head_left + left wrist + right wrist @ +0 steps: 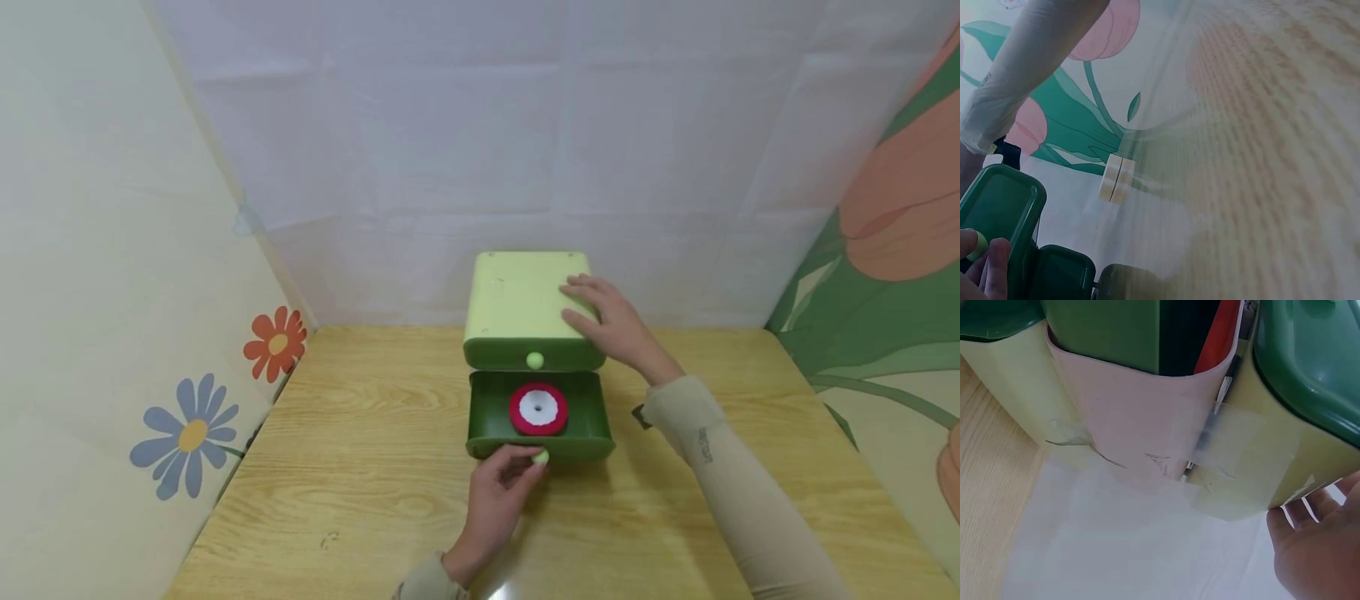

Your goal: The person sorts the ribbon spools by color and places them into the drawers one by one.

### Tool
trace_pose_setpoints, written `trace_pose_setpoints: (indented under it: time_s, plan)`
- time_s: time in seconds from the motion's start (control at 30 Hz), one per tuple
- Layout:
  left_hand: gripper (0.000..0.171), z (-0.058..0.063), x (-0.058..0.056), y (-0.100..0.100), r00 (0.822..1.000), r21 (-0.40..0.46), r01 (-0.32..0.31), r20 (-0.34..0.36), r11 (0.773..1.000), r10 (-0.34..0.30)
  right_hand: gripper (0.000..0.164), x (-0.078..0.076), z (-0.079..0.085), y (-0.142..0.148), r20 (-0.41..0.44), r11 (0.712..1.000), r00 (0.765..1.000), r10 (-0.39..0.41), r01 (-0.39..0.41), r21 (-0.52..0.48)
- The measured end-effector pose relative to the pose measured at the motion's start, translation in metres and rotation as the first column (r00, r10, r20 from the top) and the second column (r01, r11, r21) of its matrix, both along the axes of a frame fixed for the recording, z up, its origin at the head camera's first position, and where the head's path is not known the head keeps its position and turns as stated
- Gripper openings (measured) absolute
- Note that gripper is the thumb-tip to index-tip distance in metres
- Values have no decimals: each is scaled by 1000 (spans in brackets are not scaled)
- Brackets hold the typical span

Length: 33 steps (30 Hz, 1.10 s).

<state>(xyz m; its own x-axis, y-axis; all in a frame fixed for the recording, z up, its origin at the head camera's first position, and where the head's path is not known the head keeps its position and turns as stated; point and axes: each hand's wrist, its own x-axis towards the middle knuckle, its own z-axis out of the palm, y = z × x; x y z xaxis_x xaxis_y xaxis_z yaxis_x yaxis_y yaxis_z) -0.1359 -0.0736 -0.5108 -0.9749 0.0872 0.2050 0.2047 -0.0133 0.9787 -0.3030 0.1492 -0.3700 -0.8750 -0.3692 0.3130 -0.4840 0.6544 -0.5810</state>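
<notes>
A small light-green cabinet with dark-green drawer fronts stands on the table. Its lower drawer is pulled out and holds a red round thing with a white face and a small dark hole at its centre. My left hand pinches the light-green knob on that drawer; the same knob shows between the fingers in the left wrist view. Across the cabinet's top right edge lies my right hand, fingers spread. In the right wrist view its fingertips touch the yellow-green casing.
The upper drawer front with its knob sits closed above. A pink casing stands between the yellow-green ones in the right wrist view. Behind the wooden table hangs a white sheet; flower-painted panels flank both sides.
</notes>
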Motion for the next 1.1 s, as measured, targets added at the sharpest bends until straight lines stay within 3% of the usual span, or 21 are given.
trace_pose_setpoints:
  time_s: [0.33, 1.1]
  plan:
    - [19, 5, -14, 3, 999, 19, 10, 31, 1000, -10, 56, -1, 1, 1, 3, 1000, 1000, -3, 3, 4]
    - [20, 6, -46, 4, 1000, 37, 10, -13, 999, -10, 56, -1, 4, 1, 6, 1000, 1000, 9, -9, 16]
